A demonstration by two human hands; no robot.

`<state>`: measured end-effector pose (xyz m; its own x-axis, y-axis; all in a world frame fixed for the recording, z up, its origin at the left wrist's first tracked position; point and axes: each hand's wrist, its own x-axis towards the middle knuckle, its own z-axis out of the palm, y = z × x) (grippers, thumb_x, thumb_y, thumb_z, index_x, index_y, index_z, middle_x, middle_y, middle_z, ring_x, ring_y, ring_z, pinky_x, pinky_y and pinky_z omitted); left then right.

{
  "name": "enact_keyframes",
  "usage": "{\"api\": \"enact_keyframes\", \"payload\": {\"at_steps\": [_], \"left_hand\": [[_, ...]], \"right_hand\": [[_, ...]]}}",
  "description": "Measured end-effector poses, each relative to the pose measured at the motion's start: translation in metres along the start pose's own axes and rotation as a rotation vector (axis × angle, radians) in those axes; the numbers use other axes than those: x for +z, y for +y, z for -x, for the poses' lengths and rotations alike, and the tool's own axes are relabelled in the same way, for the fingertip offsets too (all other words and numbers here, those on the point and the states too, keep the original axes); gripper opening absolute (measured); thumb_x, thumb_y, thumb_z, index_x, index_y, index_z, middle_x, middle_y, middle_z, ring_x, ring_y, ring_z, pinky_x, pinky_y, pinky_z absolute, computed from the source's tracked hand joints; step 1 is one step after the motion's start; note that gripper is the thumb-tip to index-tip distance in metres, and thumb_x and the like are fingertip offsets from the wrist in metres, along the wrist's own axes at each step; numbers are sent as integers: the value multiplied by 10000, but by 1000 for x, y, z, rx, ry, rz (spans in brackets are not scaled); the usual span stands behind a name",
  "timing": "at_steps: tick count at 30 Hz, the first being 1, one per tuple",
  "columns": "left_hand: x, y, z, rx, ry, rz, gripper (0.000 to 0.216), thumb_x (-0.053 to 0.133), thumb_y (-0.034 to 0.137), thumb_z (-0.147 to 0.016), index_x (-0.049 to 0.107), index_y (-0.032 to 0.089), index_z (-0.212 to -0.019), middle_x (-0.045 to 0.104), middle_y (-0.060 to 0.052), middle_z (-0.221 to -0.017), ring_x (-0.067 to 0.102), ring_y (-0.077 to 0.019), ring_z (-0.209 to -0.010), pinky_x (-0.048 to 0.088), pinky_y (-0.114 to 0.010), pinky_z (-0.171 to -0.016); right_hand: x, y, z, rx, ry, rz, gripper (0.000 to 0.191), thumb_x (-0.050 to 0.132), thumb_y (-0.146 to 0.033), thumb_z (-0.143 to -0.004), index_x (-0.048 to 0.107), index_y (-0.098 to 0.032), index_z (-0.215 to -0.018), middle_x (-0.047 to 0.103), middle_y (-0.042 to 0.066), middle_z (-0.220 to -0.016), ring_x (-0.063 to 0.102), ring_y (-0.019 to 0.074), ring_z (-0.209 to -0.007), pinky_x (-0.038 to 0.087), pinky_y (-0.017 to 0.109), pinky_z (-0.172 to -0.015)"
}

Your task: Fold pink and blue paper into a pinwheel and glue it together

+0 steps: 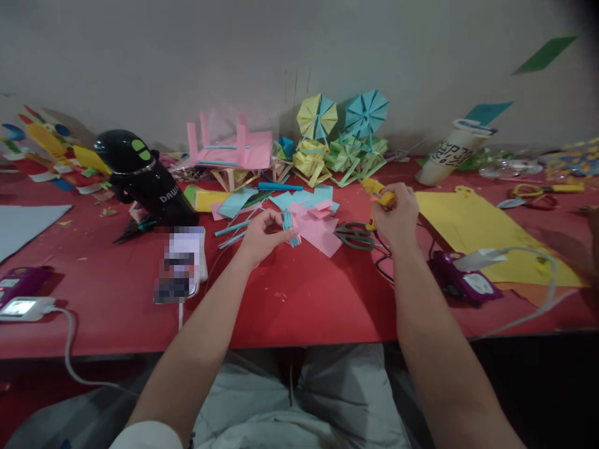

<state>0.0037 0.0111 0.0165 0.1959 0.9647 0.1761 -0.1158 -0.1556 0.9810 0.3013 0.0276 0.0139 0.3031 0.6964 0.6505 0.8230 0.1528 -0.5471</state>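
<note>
My left hand (264, 234) pinches a small blue-and-pink paper piece (290, 229) over the red table (304, 299). Gripped in my right hand (397, 212) is a yellow hot glue gun (380, 193), whose dark cord hangs down toward the table. Just left of that hand lie scissors with grey handles (354, 236). Pink paper sheets (321, 231) rest between my two hands, with blue paper pieces (309, 197) behind them. Rolled blue paper sticks (231, 229) are left of my left hand.
Folded paper models (318, 118) and a pink paper structure (234, 149) stand along the wall. A black bottle (150, 181) and a phone (182, 262) are on the left. At right are a paper cup (452, 153), yellow paper (477, 231) and a purple power strip (465, 277).
</note>
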Motion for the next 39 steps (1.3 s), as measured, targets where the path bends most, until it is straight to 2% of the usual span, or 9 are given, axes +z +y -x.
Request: {"api": "enact_keyframes", "payload": {"at_steps": [6, 12, 17, 23, 32, 39], "left_hand": [[0, 0, 0, 9, 10, -15, 433, 876, 322, -583, 488, 186, -719, 589, 32, -734, 576, -104, -687, 473, -252, -672], [-1, -1, 0, 14, 4, -18, 438, 874, 330, -586, 484, 186, -724, 590, 28, -747, 581, -109, -721, 471, -249, -688], [1, 3, -1, 15, 17, 19, 478, 896, 344, -542, 473, 185, -698, 584, 40, -724, 558, -101, -693, 477, -248, -674], [2, 8, 0, 7, 51, 16, 486, 902, 343, -520, 476, 189, -695, 534, 54, -685, 527, -87, -635, 461, -236, -616], [0, 4, -1, 15, 39, 8, 464, 880, 341, -546, 469, 193, -701, 527, 52, -689, 537, -95, -667, 467, -238, -622], [1, 7, 0, 41, 30, -5, 475, 896, 354, -539, 479, 195, -700, 533, 54, -685, 516, -86, -633, 458, -243, -617]], "right_hand": [[-9, -7, -1, -1, 25, -50, 179, 634, -332, -774, 588, -242, -922, 607, 85, -947, 598, 267, -897, 541, 446, -760], [-17, -31, 7, 60, 11, -238, 264, 651, -467, -794, 581, -246, -919, 592, 49, -809, 581, 201, -683, 515, 372, -628], [-18, -45, 15, 56, -197, -386, 270, 669, -487, -760, 586, -248, -857, 534, 10, -704, 520, 168, -605, 451, 326, -543], [-25, -56, 19, 107, -412, -593, 282, 779, -423, -639, 633, -231, -785, 501, -23, -629, 451, 121, -540, 410, 278, -488], [-33, -60, 23, 191, -615, -789, 309, 857, -414, -622, 668, -215, -762, 534, -26, -609, 441, 92, -471, 354, 247, -398], [-37, -68, 22, 201, -648, -821, 305, 880, -373, -591, 678, -209, -751, 549, -26, -594, 462, 90, -475, 377, 233, -394]]}}
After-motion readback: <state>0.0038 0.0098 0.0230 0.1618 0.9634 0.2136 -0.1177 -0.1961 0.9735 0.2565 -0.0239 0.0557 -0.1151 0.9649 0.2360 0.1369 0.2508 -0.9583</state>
